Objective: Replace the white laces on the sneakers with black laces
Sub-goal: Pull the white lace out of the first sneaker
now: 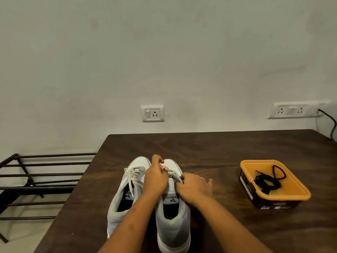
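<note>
Two grey-and-white sneakers stand side by side on the dark wooden table [218, 150], toes pointing away from me. The left sneaker [121, 203] still has its white lace [131, 178] tied. Both hands are on the right sneaker [173, 221]. My left hand [156, 178] pinches the white lace near the toe end of the lacing. My right hand [194, 188] grips the lace [176, 177] at the shoe's right side. The black laces [268, 180] lie bundled in an orange-rimmed tub [295, 194] at the right.
A black metal shoe rack [36, 179] stands on the floor left of the table. Two wall sockets sit above the table's far edge, with a black cable [331, 123] hanging from the right one.
</note>
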`<state>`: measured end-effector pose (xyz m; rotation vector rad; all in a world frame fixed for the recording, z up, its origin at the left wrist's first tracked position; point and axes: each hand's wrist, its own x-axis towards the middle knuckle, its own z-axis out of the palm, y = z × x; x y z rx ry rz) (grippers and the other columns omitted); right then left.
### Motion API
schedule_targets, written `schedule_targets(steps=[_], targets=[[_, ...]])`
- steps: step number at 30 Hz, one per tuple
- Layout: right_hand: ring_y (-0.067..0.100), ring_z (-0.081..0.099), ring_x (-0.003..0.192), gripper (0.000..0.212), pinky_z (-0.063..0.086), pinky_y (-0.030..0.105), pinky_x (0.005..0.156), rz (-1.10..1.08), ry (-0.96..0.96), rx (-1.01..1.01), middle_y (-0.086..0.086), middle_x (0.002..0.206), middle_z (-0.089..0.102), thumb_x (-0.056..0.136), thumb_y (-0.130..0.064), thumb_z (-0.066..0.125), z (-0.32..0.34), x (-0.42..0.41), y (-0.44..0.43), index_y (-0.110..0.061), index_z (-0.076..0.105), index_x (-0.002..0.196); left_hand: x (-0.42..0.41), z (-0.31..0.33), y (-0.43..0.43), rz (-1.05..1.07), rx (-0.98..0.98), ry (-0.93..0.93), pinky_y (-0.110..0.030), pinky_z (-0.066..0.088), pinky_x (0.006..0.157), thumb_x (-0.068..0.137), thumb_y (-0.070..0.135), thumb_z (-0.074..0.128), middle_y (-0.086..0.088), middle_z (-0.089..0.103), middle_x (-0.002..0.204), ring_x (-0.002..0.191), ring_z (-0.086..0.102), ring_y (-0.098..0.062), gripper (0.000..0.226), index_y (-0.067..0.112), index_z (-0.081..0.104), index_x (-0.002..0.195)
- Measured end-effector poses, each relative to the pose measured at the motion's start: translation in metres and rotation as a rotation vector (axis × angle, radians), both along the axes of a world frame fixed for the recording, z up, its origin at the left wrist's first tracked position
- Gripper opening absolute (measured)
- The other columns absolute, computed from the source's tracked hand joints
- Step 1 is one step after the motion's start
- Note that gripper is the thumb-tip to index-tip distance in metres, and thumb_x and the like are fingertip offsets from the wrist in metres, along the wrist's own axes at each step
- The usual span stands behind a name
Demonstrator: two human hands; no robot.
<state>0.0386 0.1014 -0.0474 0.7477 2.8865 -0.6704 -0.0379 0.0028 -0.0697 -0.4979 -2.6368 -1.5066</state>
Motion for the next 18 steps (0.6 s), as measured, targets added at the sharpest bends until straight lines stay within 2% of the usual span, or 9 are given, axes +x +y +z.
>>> schedule_targets(steps=[3,7,9,12,15,18], targets=[[0.027,0.049,0.124,0.039,0.011,0.057,0.114,-0.027,0.003,0.056,0.002,0.125,0.061,0.094,-0.045,0.033,-0.001,-0.001,-0.007,-0.025,0.058,0.117,0.003,0.008,-0.001,-0.146,-0.226,0.094,-0.034,0.043,0.070,0.087,0.008,0.045,-0.003,0.058,0.085,0.086,0.055,-0.025,0.027,0.022,0.048,0.110],[0.027,0.043,0.130,0.042,0.017,0.056,0.113,-0.077,-0.004,0.031,0.001,0.134,0.054,0.097,-0.042,0.029,-0.001,-0.002,-0.013,-0.022,0.053,0.125,0.007,0.014,-0.004,-0.181,-0.652,0.296,-0.036,0.050,0.083,0.086,0.023,0.048,0.002,0.060,0.108,0.105,0.053,-0.020,0.023,0.022,0.062,0.105],[0.029,0.039,0.133,0.043,0.016,0.057,0.113,-0.101,-0.022,0.014,0.002,0.138,0.050,0.097,-0.041,0.028,0.000,-0.002,-0.015,-0.021,0.051,0.128,0.007,0.012,-0.001,-0.144,-0.725,0.355,-0.033,0.050,0.080,0.090,0.023,0.047,0.001,0.060,0.108,0.106,0.053,-0.018,0.024,0.022,0.065,0.106],[0.030,0.036,0.135,0.045,0.012,0.060,0.113,-0.123,-0.047,0.004,0.002,0.140,0.049,0.097,-0.043,0.028,0.001,-0.001,-0.017,-0.022,0.050,0.130,0.007,0.009,0.001,-0.069,-0.680,0.312,-0.032,0.051,0.078,0.093,0.022,0.048,0.001,0.063,0.104,0.101,0.057,-0.018,0.024,0.024,0.068,0.105],[0.029,0.035,0.136,0.045,0.012,0.060,0.113,-0.155,-0.046,-0.034,0.000,0.141,0.048,0.098,-0.043,0.026,0.003,-0.002,-0.018,-0.023,0.050,0.130,0.001,0.005,0.001,-0.073,-0.506,0.142,-0.032,0.049,0.080,0.090,0.019,0.050,-0.001,0.063,0.102,0.099,0.058,-0.020,0.022,0.025,0.070,0.095],[0.029,0.034,0.136,0.046,0.014,0.060,0.113,-0.178,-0.043,-0.084,0.000,0.141,0.047,0.099,-0.045,0.025,0.002,-0.002,-0.017,-0.023,0.050,0.130,-0.006,0.009,-0.005,-0.091,-0.138,-0.160,-0.037,0.049,0.082,0.087,0.016,0.046,-0.012,0.062,0.092,0.090,0.059,-0.029,0.024,0.028,0.062,0.074]])
